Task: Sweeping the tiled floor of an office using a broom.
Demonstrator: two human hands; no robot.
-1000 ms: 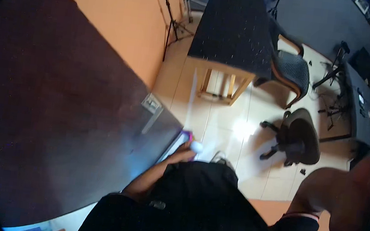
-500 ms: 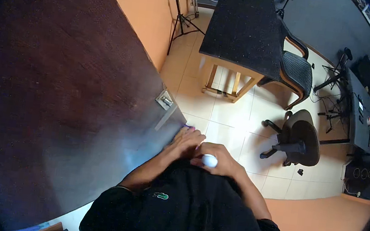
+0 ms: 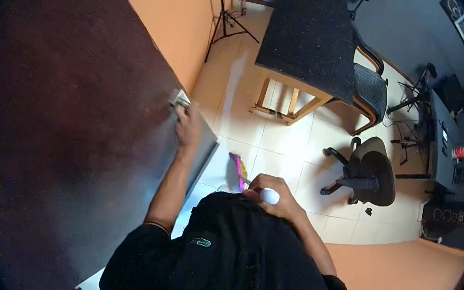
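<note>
My left hand [image 3: 188,128], slightly blurred, is at the metal door handle [image 3: 180,100], its fingers closed on it. The handle sits near the free edge of a large dark brown door [image 3: 87,105], which fills the left side. In front of my chest, my right hand [image 3: 280,197] is wrapped round the upper end of a broom [image 3: 269,196] with a rounded white tip. Lower down, beyond that hand, the broom's pink and purple head with some yellow shows above the floor tiles. Most of its stick is hidden by my hand and the steep view.
A black-topped wooden table [image 3: 312,39] stands ahead, with an armchair [image 3: 372,83] at its right. A swivel chair [image 3: 372,172] is to the right, near a dark desk [image 3: 442,134]. A black tripod [image 3: 223,21] stands by the orange wall [image 3: 156,10].
My left hand has moved up from beside my right hand to the door handle. The door's edge has shifted left, and the pink broom head has come into view. My right hand keeps its grip.
</note>
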